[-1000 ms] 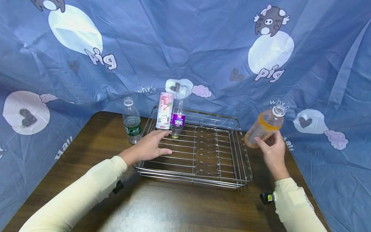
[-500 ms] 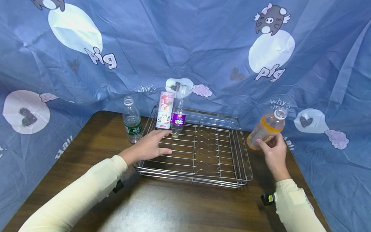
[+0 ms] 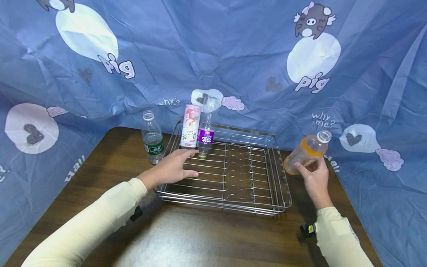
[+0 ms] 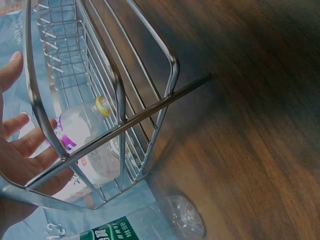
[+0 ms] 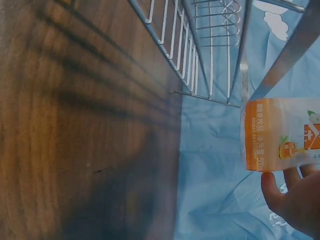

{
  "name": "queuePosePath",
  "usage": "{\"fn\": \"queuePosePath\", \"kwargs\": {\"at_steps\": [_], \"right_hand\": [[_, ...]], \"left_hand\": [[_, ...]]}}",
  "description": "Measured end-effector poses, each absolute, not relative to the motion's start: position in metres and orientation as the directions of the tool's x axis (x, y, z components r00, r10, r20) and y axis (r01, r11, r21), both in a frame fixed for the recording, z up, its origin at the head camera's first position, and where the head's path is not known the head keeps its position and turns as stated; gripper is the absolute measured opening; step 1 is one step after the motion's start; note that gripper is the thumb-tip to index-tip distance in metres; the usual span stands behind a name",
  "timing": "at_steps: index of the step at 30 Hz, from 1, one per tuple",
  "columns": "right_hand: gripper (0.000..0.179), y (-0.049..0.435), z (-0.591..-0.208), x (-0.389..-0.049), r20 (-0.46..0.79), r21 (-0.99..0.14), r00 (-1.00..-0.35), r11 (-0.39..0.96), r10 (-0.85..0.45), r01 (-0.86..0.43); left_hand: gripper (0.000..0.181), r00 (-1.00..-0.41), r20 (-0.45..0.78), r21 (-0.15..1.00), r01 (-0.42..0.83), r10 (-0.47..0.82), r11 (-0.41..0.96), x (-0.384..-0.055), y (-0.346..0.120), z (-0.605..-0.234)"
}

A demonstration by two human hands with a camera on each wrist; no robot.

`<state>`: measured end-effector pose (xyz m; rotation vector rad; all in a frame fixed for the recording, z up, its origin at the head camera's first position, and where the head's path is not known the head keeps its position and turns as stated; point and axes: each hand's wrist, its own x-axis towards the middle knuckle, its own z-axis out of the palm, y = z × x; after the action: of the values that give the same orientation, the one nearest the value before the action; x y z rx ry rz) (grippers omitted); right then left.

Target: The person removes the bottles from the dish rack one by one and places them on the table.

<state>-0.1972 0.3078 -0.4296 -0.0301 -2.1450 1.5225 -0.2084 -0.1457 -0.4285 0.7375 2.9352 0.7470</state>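
Observation:
My right hand (image 3: pixel 316 182) holds a clear bottle with an orange label (image 3: pixel 306 151), tilted with its uncapped mouth up and to the right. It is off the right side of a wire dish rack (image 3: pixel 222 200); the right wrist view shows the bottle's printed label (image 5: pixel 285 135) and fingertips beneath it. My left hand (image 3: pixel 171 167) is over the rack's left side, fingers extended and holding nothing. Just beyond its fingers, a pink and white can (image 3: pixel 190 128) and a clear bottle with a purple label (image 3: pixel 205 137) lean upside down in the rack's back left.
Left of the rack stands an open clear bottle with a green label (image 3: pixel 154 144). The rack rests on a dark wooden table (image 3: pixel 200 237). A blue printed cloth (image 3: pixel 240 48) hangs behind and around the table's sides.
The orange-labelled bottle in my right hand has shifted slightly down and tips a little more to the right. My left hand and the things in the rack stay put.

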Motion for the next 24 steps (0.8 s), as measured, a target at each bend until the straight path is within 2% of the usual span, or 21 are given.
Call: {"fn": "queuePosePath", "kwargs": {"at_steps": [10, 17, 24], "right_hand": [[0.048, 0.312, -0.444, -0.199, 0.354, -0.890, -0.881, 0.404, 0.315, -0.213], [0.045, 0.300, -0.429, -0.185, 0.353, -0.883, -0.891, 0.417, 0.285, -0.216], [0.049, 0.313, -0.455, -0.198, 0.330, -0.856, -0.890, 0.496, 0.315, -0.142]], "left_hand": [[0.084, -0.891, 0.071, 0.457, 0.429, 0.449, 0.779, -0.207, -0.145, -0.427], [0.083, -0.889, 0.078, 0.458, 0.434, 0.452, 0.776, -0.208, -0.146, -0.428], [0.083, -0.884, 0.086, 0.459, 0.445, 0.459, 0.769, -0.208, -0.146, -0.428]]}}
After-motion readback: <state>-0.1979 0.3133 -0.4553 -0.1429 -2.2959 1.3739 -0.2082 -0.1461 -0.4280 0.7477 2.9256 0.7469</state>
